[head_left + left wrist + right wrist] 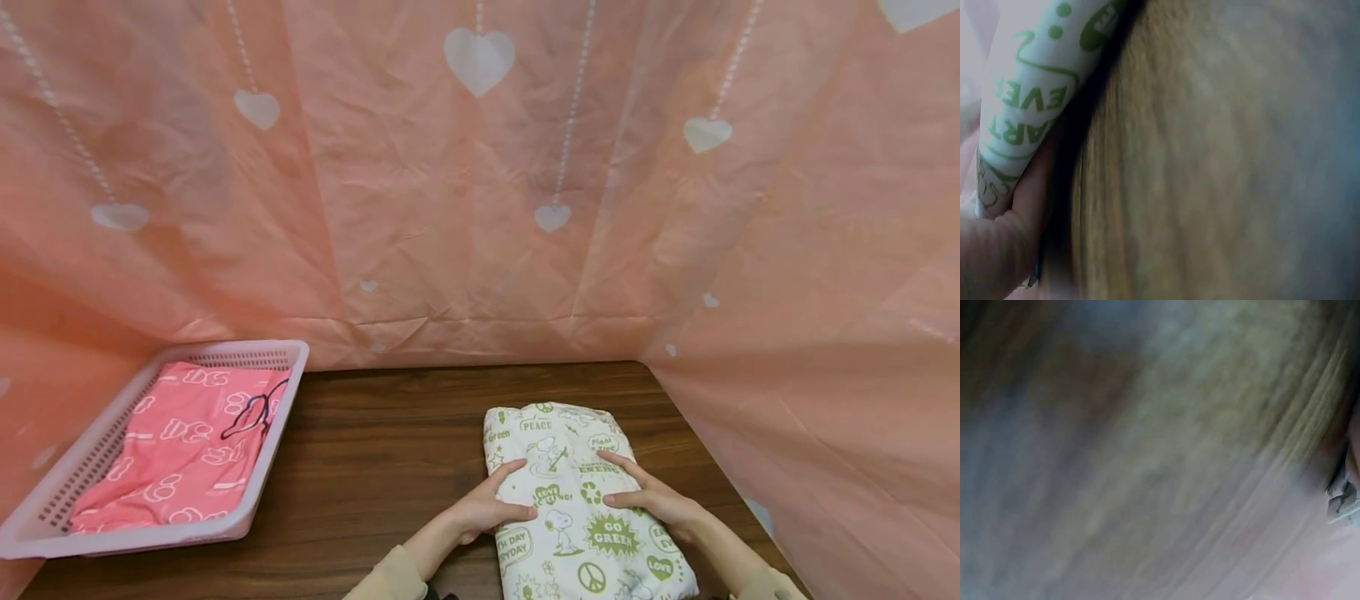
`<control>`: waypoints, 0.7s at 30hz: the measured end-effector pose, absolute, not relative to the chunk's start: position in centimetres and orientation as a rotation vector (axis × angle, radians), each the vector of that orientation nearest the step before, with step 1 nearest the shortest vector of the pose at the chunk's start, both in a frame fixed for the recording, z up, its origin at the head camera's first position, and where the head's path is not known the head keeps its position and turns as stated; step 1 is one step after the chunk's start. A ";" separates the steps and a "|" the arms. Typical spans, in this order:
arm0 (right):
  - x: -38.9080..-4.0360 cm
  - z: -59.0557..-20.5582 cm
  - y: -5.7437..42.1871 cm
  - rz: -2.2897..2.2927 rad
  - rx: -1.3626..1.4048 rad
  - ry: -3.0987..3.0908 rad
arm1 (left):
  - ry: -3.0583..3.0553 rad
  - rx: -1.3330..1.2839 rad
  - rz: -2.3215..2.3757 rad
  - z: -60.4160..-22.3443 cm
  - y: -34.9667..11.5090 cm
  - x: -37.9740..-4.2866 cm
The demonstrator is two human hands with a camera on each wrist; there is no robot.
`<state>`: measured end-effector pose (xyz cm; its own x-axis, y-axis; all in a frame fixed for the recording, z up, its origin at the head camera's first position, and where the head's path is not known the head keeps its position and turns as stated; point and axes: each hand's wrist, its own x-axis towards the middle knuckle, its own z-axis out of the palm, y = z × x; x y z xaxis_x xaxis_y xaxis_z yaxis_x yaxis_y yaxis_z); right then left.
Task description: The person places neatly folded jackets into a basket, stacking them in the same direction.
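Note:
A folded white cloth with green cartoon print (577, 500) lies on the dark wooden table (390, 450), near the front right. My left hand (491, 504) lies against the cloth's left edge, fingers reaching over its top. From the right side my right hand (648, 496) rests flat on the cloth with straight fingers. In the left wrist view the cloth's folded edge (1029, 94) shows close up beside my left hand's fingers (997, 237). The right wrist view is blurred, showing mostly the table's wood grain (1166, 456).
A pink plastic basket (277, 417) stands at the table's left end with a folded pink printed cloth (180, 450) inside. A pink curtain with white hearts (480, 183) hangs behind the table and along both sides.

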<state>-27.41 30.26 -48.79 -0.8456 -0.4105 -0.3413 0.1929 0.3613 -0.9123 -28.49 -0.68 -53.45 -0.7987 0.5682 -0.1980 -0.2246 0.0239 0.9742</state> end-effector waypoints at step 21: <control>-27.0 -47.7 29.2 -1.603 -0.176 2.124 | 1.965 0.488 1.865 -52.4 -0.8 -28.2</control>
